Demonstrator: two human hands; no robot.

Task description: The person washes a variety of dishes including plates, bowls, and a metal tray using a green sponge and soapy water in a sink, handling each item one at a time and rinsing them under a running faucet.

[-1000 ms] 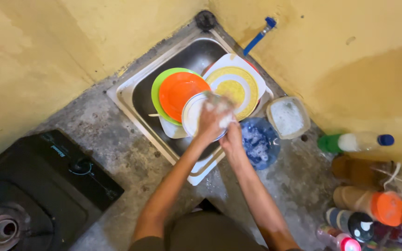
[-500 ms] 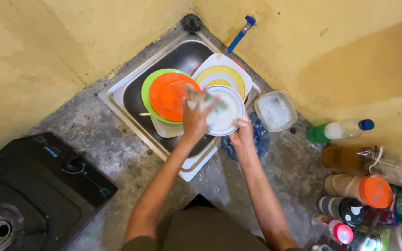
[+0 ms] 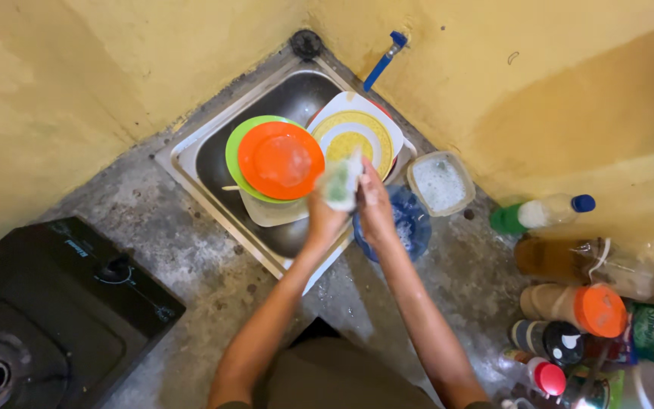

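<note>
Head view, middle of the frame: left hand (image 3: 325, 216) closed around a pale soapy piece (image 3: 340, 182) with some green showing in it, held up over the right edge of the sink (image 3: 191, 163). Right hand (image 3: 376, 208) laid flat against the far side of that piece, fingers together and pointing up the frame; cannot tell whether gripping or only pressing.

Half a second back, a round white plate lying face-up between the same two hands; now no such face on show, only this narrow pale shape. Possibly that plate turned edge-on with a sponge against it, but too blurred to tell. Both hands also lower in the frame than before, nearer the blue bowl (image 3: 403, 223) of foam just under the right wrist. By the look of it, scrubbing under way, nothing set down yet.

Inside the sink: orange plate (image 3: 280, 160) on top of a green plate (image 3: 236, 151), and to their right a square white plate with yellow rings (image 3: 353, 136) leaning on the rim. Blue tap (image 3: 381, 64) at the upper corner.

Rough grey concrete counter (image 3: 153, 242), wet around the sink. Clear tub of soapy water (image 3: 440, 182) right of the square plate. Black stove (image 3: 54, 303) at lower left. Bottles and jars crowded at lower right, among them a jar with an orange lid (image 3: 599, 310). Yellow walls (image 3: 115, 60) meeting in a corner behind the sink.
</note>
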